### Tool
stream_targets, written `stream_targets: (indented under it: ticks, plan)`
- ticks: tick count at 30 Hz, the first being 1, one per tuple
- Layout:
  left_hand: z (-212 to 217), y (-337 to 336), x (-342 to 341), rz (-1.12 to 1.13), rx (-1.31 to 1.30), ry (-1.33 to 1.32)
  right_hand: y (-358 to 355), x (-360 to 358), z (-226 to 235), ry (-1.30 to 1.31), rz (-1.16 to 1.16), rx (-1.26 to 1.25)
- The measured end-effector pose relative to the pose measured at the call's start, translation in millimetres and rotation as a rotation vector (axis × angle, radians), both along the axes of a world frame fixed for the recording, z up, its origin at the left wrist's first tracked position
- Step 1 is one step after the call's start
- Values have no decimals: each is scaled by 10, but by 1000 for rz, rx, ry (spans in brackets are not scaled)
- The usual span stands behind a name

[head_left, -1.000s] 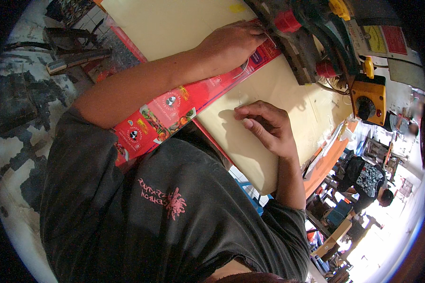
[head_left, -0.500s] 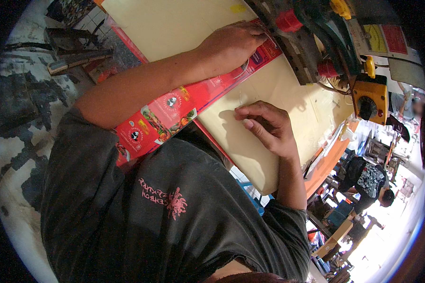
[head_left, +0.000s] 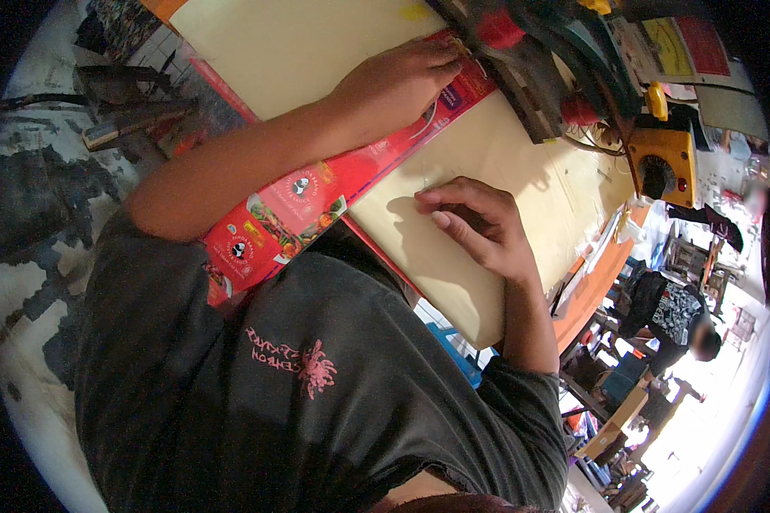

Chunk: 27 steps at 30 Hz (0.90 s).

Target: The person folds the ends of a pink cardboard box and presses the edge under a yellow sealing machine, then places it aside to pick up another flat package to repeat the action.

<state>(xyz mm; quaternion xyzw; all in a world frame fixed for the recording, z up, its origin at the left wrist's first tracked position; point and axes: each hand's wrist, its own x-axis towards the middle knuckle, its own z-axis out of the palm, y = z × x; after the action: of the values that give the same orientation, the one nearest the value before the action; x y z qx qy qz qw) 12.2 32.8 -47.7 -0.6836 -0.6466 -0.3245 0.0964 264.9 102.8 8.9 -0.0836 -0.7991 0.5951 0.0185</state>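
A long red strip of printed plastic film runs slantwise from my lap up across a cream-coloured work surface. My left hand lies over its far end with the fingers together, closed on the film close to a dark metal machine. The left thumb's grip is partly hidden. My left forearm rests along the strip and covers part of it. Lower and to the right, my right hand hovers over the cream surface, casting a shadow. Its fingers are loosely curled, thumb and forefinger apart, with nothing between them.
Red knobs and a yellow control box with a black dial belong to the machine area at the upper right. An orange tabletop lies beyond the cream surface. Another person works far right.
The whole view has shifted a little, so the machine and hands appear slightly further left. Both hands keep nearly the same pose, and the strip lies as before.
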Motion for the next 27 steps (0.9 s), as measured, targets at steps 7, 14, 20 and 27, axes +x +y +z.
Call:
stream_targets:
  ticks: [7, 14, 20, 27]
  plan:
    - [37, -556, 183, -25, -117, 139, -8, 22, -12, -1, -8, 1]
    - [79, -731, 283, -27, -108, 16, 8, -5, 41, 2, 47, 123]
    - [67, -718, 270, -25, -89, 51, -3, -1, 50, -33, 42, 144]
    - [103, -726, 278, -19, -104, 50, 19, 13, 50, -46, 68, 150]
